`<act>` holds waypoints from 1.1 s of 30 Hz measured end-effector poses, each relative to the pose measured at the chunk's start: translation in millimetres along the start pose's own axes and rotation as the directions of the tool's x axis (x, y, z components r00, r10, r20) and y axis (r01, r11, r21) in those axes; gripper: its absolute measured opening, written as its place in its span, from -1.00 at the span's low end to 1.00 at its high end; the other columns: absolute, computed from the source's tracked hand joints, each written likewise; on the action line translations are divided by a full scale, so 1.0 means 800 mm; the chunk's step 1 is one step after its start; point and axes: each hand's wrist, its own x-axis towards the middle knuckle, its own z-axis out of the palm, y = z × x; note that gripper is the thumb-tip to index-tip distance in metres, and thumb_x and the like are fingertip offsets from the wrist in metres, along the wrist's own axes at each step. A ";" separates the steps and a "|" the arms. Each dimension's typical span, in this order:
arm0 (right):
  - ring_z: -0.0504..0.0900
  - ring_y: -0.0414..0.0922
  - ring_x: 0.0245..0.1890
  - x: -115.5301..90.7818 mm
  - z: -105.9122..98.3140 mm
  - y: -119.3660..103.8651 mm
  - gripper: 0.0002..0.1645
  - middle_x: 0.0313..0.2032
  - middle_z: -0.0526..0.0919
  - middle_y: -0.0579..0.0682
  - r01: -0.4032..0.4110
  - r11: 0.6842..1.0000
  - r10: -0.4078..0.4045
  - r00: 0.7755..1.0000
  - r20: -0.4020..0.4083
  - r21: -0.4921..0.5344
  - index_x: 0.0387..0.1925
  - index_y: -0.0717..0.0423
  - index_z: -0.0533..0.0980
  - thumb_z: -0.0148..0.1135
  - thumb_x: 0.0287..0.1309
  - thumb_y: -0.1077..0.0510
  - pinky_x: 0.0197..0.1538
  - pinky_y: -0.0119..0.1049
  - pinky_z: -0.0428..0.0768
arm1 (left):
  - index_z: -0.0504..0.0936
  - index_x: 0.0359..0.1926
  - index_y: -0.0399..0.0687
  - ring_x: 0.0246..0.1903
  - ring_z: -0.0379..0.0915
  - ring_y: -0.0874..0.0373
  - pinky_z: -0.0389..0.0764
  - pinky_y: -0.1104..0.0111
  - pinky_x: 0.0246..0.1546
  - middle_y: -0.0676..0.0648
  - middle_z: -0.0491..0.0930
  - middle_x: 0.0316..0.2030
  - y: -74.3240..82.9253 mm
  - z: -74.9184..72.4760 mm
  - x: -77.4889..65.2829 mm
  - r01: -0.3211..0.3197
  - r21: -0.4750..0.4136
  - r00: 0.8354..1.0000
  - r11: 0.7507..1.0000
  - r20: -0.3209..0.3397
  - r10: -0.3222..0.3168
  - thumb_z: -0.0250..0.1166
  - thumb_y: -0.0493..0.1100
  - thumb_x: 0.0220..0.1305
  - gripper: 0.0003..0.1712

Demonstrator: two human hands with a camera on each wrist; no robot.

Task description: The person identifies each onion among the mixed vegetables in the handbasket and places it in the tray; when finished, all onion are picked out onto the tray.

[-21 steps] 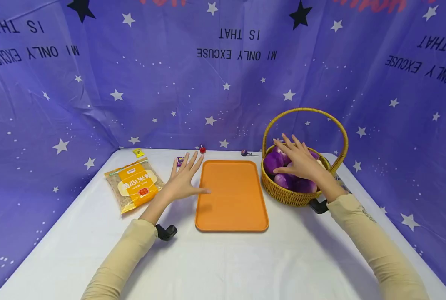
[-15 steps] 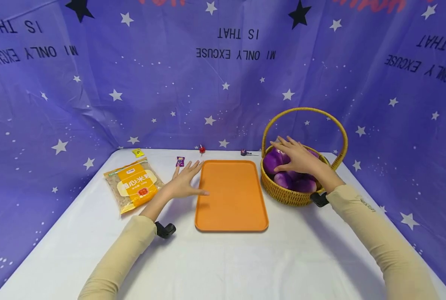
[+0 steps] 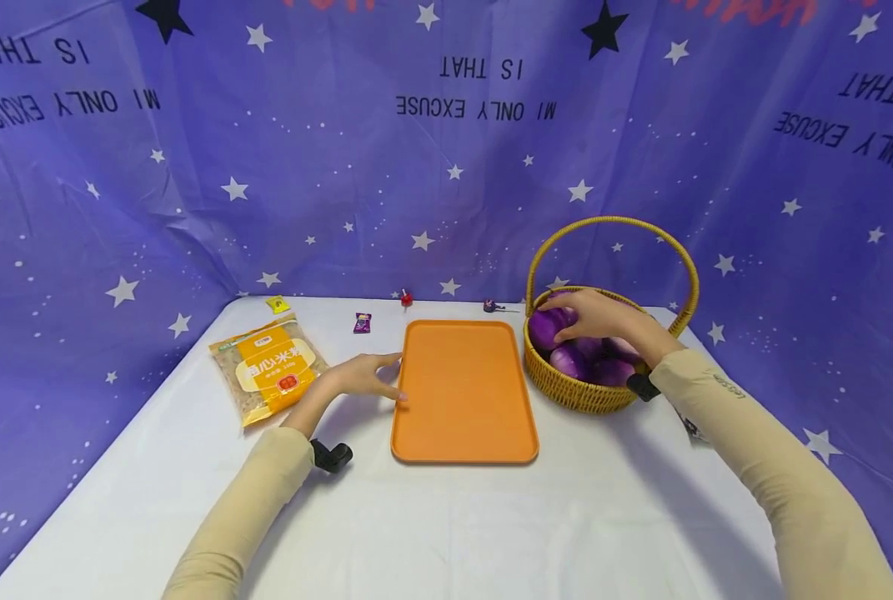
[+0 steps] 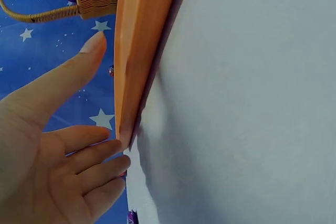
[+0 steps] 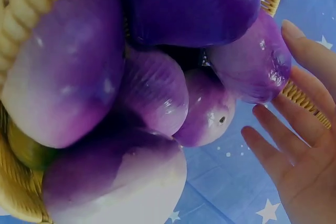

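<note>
A wicker basket [image 3: 577, 396] with a tall hoop handle holds several glossy round vegetables [image 3: 569, 362], purple fading to white, like turnips or onions; I cannot tell which. Inside the hoop, my right hand [image 3: 604, 317] reaches down to a purple one [image 3: 545, 331] at the basket's left side. In the right wrist view, its thumb and lightly bent fingers [image 5: 302, 114] lie beside that vegetable [image 5: 254, 59] without closing round it. My left hand [image 3: 359, 375] is at the left edge of the orange tray [image 3: 464, 392], fingers relaxed and nothing in its grasp; whether it touches the rim is unclear.
A yellow food packet [image 3: 273, 371] lies left of the tray. Along the back are a yellow sweet [image 3: 277, 305], a purple sweet [image 3: 362, 323], a red lollipop [image 3: 406, 298] and a dark lollipop [image 3: 491, 307]. Another packet [image 3: 692, 430] shows partly behind the right sleeve. Starry cloth hangs behind.
My right hand has lowered into the basket, its fingers bending toward the purple vegetable. The left hand has sunk to the tray's left edge, its spread fingers drawing together.
</note>
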 end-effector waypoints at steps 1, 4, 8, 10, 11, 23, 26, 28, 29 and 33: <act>0.45 0.17 0.17 0.001 0.000 0.001 -0.33 0.13 0.55 0.17 0.007 1.000 -0.007 1.000 -0.004 0.001 0.17 0.16 0.51 0.49 -0.02 0.11 0.26 0.10 0.35 | 0.20 0.42 -0.25 0.34 0.13 -0.21 0.15 -0.01 0.34 -0.30 0.29 0.33 0.000 0.001 0.000 0.006 -0.006 1.000 1.000 0.012 -0.006 0.44 0.18 0.05 0.06; 0.47 0.17 0.14 0.004 0.002 0.002 -0.34 0.08 0.58 0.18 0.038 0.999 -0.038 0.999 -0.026 -0.004 0.13 0.19 0.54 0.51 -0.07 0.15 0.24 0.08 0.37 | 0.23 0.41 -0.27 0.35 0.11 -0.20 0.13 0.00 0.35 -0.27 0.28 0.34 -0.002 0.005 0.002 0.004 -0.006 1.000 1.000 0.027 -0.004 0.45 0.17 0.03 0.05; 0.53 0.15 0.06 0.009 0.006 0.002 -0.36 0.00 0.63 0.18 0.061 0.998 -0.062 0.997 -0.052 -0.025 0.06 0.22 0.57 0.55 -0.14 0.21 0.16 0.06 0.45 | 0.23 0.40 -0.29 0.34 0.11 -0.22 0.13 -0.01 0.34 -0.30 0.28 0.33 -0.004 0.009 0.002 -0.002 0.002 1.000 1.000 0.014 0.002 0.46 0.15 0.03 0.05; 0.56 0.13 0.01 0.009 0.007 0.002 -0.37 -0.03 0.65 0.16 0.055 0.998 -0.057 0.997 -0.060 -0.037 0.05 0.22 0.58 0.56 -0.16 0.21 0.11 0.04 0.50 | 0.23 0.40 -0.29 0.33 0.12 -0.24 0.14 -0.02 0.34 -0.31 0.27 0.33 -0.005 0.011 0.002 -0.002 0.009 1.000 1.000 0.008 0.002 0.46 0.14 0.03 0.04; 0.58 0.12 -0.02 0.009 0.007 0.002 -0.38 -0.04 0.65 0.16 0.045 0.998 -0.047 0.997 -0.065 -0.033 0.04 0.21 0.59 0.56 -0.16 0.21 0.08 0.02 0.52 | 0.23 0.40 -0.29 0.33 0.13 -0.24 0.14 -0.02 0.34 -0.31 0.27 0.33 -0.005 0.012 0.002 0.000 0.010 1.000 1.000 0.009 0.000 0.46 0.14 0.03 0.04; 0.65 0.14 -0.07 -0.007 -0.016 -0.019 -0.39 0.08 0.58 0.24 -0.050 0.987 0.083 0.973 -0.214 0.154 0.13 0.19 0.54 0.48 -0.02 0.20 -0.03 0.00 0.62 | 0.21 0.42 -0.22 0.34 0.11 -0.24 0.14 -0.01 0.34 -0.28 0.25 0.35 -0.006 0.011 0.004 0.019 0.003 1.000 1.000 0.002 -0.019 0.45 0.16 0.04 0.05; 0.64 0.14 -0.04 -0.005 -0.012 -0.030 -0.36 0.07 0.60 0.21 0.004 0.985 0.046 0.958 -0.284 0.171 0.14 0.21 0.53 0.49 -0.03 0.18 -0.03 0.00 0.62 | 0.20 0.42 -0.24 0.34 0.10 -0.25 0.12 -0.03 0.34 -0.28 0.25 0.35 -0.005 0.011 0.003 0.019 -0.004 1.000 1.000 0.006 -0.019 0.45 0.14 0.05 0.04; 0.64 0.13 -0.04 -0.002 -0.008 -0.040 -0.35 0.08 0.60 0.19 0.036 0.979 0.029 0.948 -0.316 0.199 0.16 0.20 0.52 0.49 -0.02 0.18 -0.03 -0.01 0.62 | 0.20 0.42 -0.24 0.34 0.10 -0.25 0.11 -0.03 0.35 -0.28 0.24 0.35 -0.005 0.011 0.001 0.024 -0.006 1.000 1.000 0.010 -0.024 0.45 0.14 0.05 0.04; 0.65 0.11 -0.05 0.000 -0.005 -0.046 -0.35 0.09 0.60 0.17 0.046 0.977 0.026 0.944 -0.329 0.208 0.17 0.18 0.52 0.49 -0.02 0.18 -0.03 -0.03 0.63 | 0.20 0.42 -0.24 0.34 0.10 -0.26 0.11 -0.03 0.35 -0.29 0.24 0.35 -0.005 0.011 0.001 0.024 -0.005 1.000 1.000 0.009 -0.024 0.45 0.13 0.05 0.04; 0.67 0.03 -0.13 0.013 0.011 -0.070 -0.34 0.08 0.61 0.13 0.071 0.964 0.022 0.938 -0.346 0.255 0.19 0.12 0.52 0.48 -0.02 0.21 -0.10 -0.12 0.66 | 0.20 0.42 -0.24 0.34 0.10 -0.25 0.12 -0.03 0.34 -0.28 0.24 0.35 -0.005 0.012 -0.001 0.026 -0.003 1.000 1.000 0.006 -0.026 0.44 0.13 0.06 0.03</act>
